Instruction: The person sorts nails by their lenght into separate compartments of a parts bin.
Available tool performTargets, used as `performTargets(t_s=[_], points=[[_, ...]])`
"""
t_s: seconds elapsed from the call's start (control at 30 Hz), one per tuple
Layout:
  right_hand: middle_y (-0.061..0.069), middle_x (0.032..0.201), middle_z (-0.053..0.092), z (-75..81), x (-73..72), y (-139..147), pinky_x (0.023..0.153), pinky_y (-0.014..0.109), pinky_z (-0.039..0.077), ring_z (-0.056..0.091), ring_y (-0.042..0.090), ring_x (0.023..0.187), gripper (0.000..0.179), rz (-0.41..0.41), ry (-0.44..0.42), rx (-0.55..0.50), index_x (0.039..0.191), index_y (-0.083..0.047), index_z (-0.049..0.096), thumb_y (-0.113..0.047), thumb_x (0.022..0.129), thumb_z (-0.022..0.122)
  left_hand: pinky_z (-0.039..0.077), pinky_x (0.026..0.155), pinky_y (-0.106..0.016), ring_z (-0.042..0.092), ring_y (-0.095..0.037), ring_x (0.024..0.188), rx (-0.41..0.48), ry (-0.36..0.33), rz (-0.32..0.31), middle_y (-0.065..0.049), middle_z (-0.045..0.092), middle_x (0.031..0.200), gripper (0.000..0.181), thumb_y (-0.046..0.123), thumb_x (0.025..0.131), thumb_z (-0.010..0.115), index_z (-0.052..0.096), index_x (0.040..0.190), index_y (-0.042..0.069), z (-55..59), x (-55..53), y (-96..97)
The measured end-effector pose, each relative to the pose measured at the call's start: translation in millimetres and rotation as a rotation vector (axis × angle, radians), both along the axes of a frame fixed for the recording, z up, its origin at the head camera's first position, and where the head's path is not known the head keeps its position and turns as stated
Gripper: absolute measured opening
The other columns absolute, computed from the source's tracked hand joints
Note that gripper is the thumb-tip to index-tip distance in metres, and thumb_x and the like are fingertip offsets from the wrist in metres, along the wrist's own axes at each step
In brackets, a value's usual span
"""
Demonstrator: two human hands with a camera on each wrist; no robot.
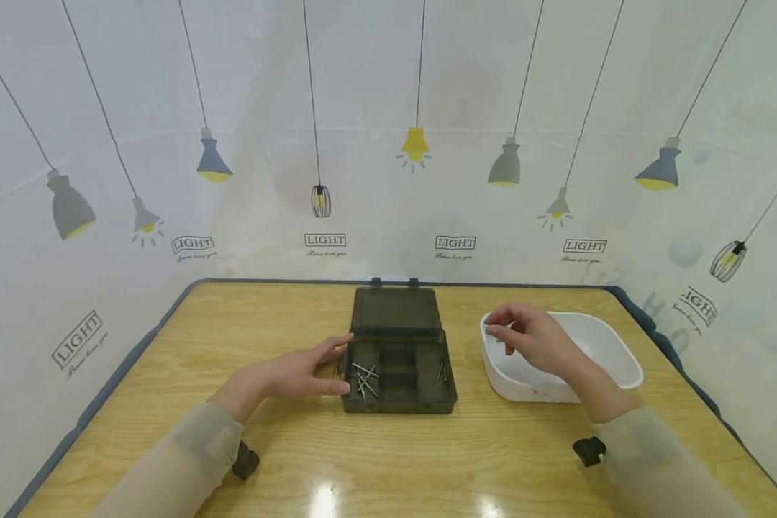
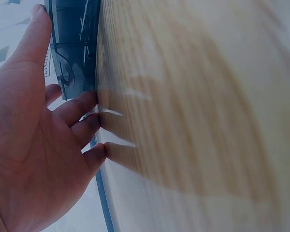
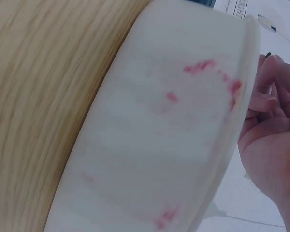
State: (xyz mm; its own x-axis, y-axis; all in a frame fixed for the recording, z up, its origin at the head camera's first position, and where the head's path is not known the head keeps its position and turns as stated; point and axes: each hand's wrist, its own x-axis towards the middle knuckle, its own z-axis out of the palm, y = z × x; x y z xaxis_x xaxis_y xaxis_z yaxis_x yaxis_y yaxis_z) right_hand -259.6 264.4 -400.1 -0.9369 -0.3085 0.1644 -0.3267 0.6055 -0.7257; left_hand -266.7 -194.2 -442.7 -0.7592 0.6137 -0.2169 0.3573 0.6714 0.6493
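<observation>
Slender metal pieces [image 1: 364, 380] lie in our open dark box [image 1: 399, 405] on the tabletop [image 1: 298, 450], crossed at left, a few at right. We appear to be picking from the white basin [image 1: 524, 391]; the next move seems to call for a steady pinch. Our right hand [image 1: 536, 342] clamps a small dark piece [image 3: 268, 55] over the basin's near-box end, while our left hand [image 1: 291, 375] rests beside the box, thumb and fingers apart.

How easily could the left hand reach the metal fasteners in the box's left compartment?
Probably yes: the lid is open, nothing covers those fasteners, and the left hand is close beside the box.
</observation>
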Motion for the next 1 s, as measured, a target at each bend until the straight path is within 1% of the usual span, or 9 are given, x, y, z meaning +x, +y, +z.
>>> performTargets(t_s=[0.13,0.27,0.43,0.6,0.8,0.9,1.0], points=[[0.012,0.107,0.076,-0.2,0.8,-11.6,0.064,0.031,0.056,0.066,0.017,0.067,0.02,0.032,-0.001,-0.016,0.122,-0.006,0.074,-0.021,0.108,0.072,0.022,0.136,-0.064,0.028,-0.038,0.168,0.002,0.0,0.001,-0.013,0.028,0.182,0.103,0.061,0.102,0.071,0.011,0.178,0.028,-0.2,-0.1,0.0],[0.011,0.108,0.076,-1.7,1.6,-22.0,0.065,0.032,0.057,0.065,0.018,0.066,0.021,0.055,-0.028,-0.023,0.123,-0.007,0.074,-0.022,0.108,0.072,0.022,0.136,-0.064,0.028,-0.038,0.168,0.004,-0.004,-0.001,-0.012,0.028,0.182,0.103,0.061,0.102,0.071,0.011,0.178,0.028,-0.6,-0.3,-0.1],[0.017,0.112,0.075,-4.7,0.2,-33.9,0.062,0.034,0.06,0.066,0.02,0.064,0.021,0.073,-0.059,-0.025,0.123,-0.008,0.074,-0.022,0.109,0.072,0.022,0.136,-0.064,0.028,-0.038,0.168,0.004,-0.003,-0.002,-0.013,0.028,0.182,0.103,0.061,0.102,0.071,0.011,0.178,0.028,-1.2,-0.9,-0.5],[0.019,0.111,0.073,-6.5,-1.7,-44.0,0.06,0.04,0.061,0.068,0.025,0.061,0.021,0.097,-0.072,-0.021,0.125,-0.007,0.072,-0.02,0.109,0.071,0.022,0.136,-0.064,0.029,-0.039,0.168,-0.004,0.008,-0.001,-0.013,0.029,0.182,0.103,0.062,0.102,0.071,0.011,0.178,0.028,-1.5,-1.3,-1.4],[0.021,0.11,0.074,-7.0,-1.9,-55.3,0.064,0.049,0.064,0.069,0.026,0.059,0.02,0.135,-0.074,-0.016,0.125,-0.003,0.072,-0.015,0.109,0.07,0.022,0.136,-0.064,0.03,-0.038,0.167,-0.009,0.016,-0.001,-0.012,0.029,0.182,0.102,0.062,0.102,0.071,0.011,0.178,0.029,-2.6,-2.1,-2.1],[0.017,0.108,0.074,-7.6,-0.8,-60.5,0.067,0.054,0.065,0.071,0.028,0.06,0.02,0.144,-0.076,0.002,0.125,-0.003,0.072,-0.014,0.108,0.071,0.023,0.136,-0.063,0.03,-0.038,0.167,-0.009,0.018,-0.003,-0.012,0.03,0.181,0.103,0.063,0.102,0.071,0.011,0.178,0.029,-3.6,-2.8,-2.2],[0.011,0.107,0.074,-8.5,-0.5,-64.7,0.067,0.056,0.064,0.072,0.034,0.062,0.021,0.152,-0.081,0.033,0.126,-0.003,0.071,-0.015,0.108,0.07,0.023,0.136,-0.064,0.03,-0.037,0.168,-0.005,0.015,-0.005,-0.012,0.029,0.182,0.103,0.063,0.102,0.071,0.011,0.178,0.028,-4.1,-3.2,-2.1]])
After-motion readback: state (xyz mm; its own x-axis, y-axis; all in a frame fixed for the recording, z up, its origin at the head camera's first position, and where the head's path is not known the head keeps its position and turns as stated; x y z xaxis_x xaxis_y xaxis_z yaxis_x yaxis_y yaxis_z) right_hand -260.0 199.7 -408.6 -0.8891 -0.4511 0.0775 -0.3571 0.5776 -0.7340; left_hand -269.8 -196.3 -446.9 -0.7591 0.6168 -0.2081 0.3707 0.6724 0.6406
